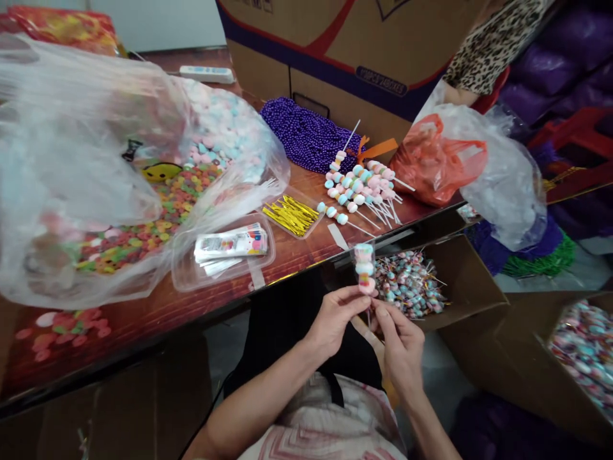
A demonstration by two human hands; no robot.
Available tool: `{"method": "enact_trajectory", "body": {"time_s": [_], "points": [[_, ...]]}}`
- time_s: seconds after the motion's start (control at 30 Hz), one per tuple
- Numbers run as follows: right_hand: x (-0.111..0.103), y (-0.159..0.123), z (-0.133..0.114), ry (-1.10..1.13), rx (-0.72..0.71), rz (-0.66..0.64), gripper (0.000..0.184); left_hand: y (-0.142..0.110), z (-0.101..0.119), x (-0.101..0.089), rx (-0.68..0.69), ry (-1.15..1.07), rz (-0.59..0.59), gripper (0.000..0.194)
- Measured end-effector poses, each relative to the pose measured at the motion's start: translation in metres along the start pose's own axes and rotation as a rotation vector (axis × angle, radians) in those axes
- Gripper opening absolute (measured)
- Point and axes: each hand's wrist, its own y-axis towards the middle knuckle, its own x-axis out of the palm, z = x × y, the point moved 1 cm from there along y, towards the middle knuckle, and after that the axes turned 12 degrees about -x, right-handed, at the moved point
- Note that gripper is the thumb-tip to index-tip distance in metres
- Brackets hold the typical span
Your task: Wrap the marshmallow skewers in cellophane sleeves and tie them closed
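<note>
My left hand pinches a candy skewer just below its lowest pink piece. The skewer stands upright, with pink, blue and orange sweets inside a clear wrapper. My right hand is closed at the stick below the sweets, thumb and finger pressed together; what lies between them is too small to make out. On the table beyond are a pile of unwrapped candy skewers, a tray of gold twist ties and a plastic container with a stack of printed wrappers.
Large clear bags of gummy rings and marshmallows cover the table's left. Purple beads lie before a big carton. A box of wrapped skewers stands below the table edge, another box further right. A co-worker's leopard-print sleeve shows behind.
</note>
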Motion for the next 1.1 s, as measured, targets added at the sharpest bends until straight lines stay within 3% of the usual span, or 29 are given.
{"method": "enact_trajectory", "body": {"time_s": [0.13,0.27,0.33,0.4,0.5,0.63,0.73,0.8,0.9,1.0,1.1], "points": [[-0.014,-0.004,0.019,0.082,0.194,0.068,0.028,0.021,-0.017,0.011,0.088,0.192,0.082,0.014],[-0.035,0.002,0.054,0.150,0.253,0.208,0.034,0.037,-0.008,0.015,0.126,0.432,-0.031,0.014],[-0.056,0.016,0.073,-0.003,0.256,0.252,0.039,0.041,0.018,0.016,0.252,0.553,0.008,0.016],[-0.077,0.039,0.084,-0.321,0.237,0.194,0.045,0.047,0.057,0.016,0.444,0.601,0.102,0.015],[-0.094,0.093,0.075,-0.688,-0.015,0.192,0.046,0.068,0.130,0.012,0.727,0.681,0.256,0.017],[-0.072,0.189,0.033,-0.631,-0.320,0.115,0.038,0.124,0.213,0.005,0.858,0.911,0.492,0.018],[-0.037,0.265,0.009,-0.686,-0.441,-0.118,0.041,0.166,0.246,0.005,0.796,1.178,0.641,0.020],[-0.014,0.309,0.004,-0.803,-0.426,-0.342,0.046,0.185,0.256,0.007,0.745,1.322,0.689,0.022],[0.009,0.357,0.008,-1.001,-0.324,-0.564,0.050,0.202,0.260,0.009,0.672,1.453,0.680,0.027],[0.023,0.384,0.018,-1.074,-0.187,-0.685,0.055,0.211,0.260,0.010,0.625,1.502,0.653,0.032],[0.032,0.392,0.030,-1.102,-0.144,-0.699,0.056,0.217,0.262,0.008,0.619,1.485,0.622,0.031]]}}
